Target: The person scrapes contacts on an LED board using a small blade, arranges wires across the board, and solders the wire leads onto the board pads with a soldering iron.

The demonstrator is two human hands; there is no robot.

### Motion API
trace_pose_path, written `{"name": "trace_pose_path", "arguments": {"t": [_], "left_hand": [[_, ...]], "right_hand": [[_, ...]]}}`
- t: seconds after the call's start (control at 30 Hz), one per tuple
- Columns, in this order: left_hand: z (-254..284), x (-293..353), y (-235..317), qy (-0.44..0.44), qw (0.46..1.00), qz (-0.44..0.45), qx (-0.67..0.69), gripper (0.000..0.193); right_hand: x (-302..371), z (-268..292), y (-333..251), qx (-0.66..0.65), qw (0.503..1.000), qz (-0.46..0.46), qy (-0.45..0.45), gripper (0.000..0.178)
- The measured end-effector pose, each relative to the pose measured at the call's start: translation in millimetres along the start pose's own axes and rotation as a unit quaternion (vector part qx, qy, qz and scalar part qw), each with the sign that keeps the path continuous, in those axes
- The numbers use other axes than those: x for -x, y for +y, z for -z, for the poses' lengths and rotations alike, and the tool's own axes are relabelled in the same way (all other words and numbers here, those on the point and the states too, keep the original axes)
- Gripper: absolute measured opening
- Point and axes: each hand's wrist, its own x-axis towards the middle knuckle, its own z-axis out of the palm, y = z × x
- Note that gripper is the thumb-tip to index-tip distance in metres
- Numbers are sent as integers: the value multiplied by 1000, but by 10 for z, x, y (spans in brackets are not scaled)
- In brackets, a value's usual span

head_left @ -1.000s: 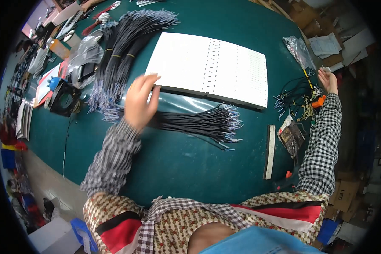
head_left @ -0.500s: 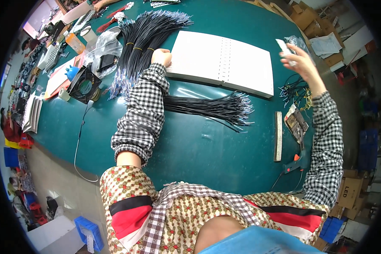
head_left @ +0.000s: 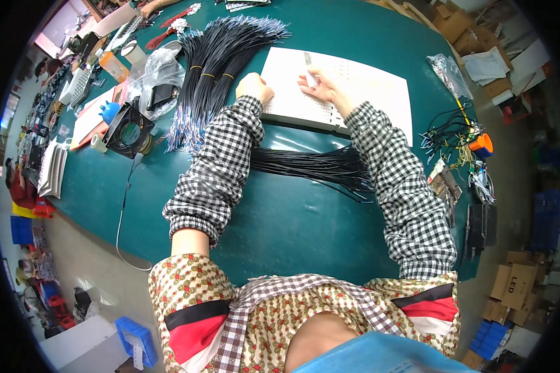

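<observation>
A thick white slab (head_left: 280,65), like a wide block with a row of small marks down its middle, lies on the green table in front of me. My left hand (head_left: 254,88) is closed in a fist against its left edge; whatever is inside the fingers is hidden. Over the slab's left half is my right hand (head_left: 330,86), pinching a small white strip (head_left: 311,76) whose kind I cannot make out. A large heap of black wires (head_left: 208,68), tied with yellow bands, sits left of the slab. Another bundle of black wires (head_left: 305,163) lies nearer to me, partly behind my right sleeve.
At the left are a black fan (head_left: 129,132) with a cable, a plastic bag (head_left: 163,69) and an orange bottle (head_left: 112,64). Loose wires (head_left: 445,135), an orange-and-blue spool (head_left: 481,145) and a black case (head_left: 481,224) are at the right edge. Another person's hand (head_left: 148,9) shows at the far left.
My right hand has swung left from beyond the slab's right side to above its left half, carrying the white strip. My left hand stays by the slab's left edge.
</observation>
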Motion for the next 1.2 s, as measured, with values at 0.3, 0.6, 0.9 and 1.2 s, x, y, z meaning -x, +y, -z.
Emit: {"name": "trace_pose_path", "arguments": {"t": [0.3,0.6,0.9,1.2], "left_hand": [[-362,-403,232,31,999,-14,-5,23],[-756,-317,855,-68,996,39,47,26],[-969,-652,1640,-65,976,101,180,28],[-1437,-731,2471,-10,990,81,117,32]], "right_hand": [[-553,200,-45,34,999,0,-13,25],[-464,1025,-167,-1,996,6,-89,29],[-739,1889,-732,-123,969,159,-147,28],[-705,2521,-1133,-153,958,186,-154,28]]}}
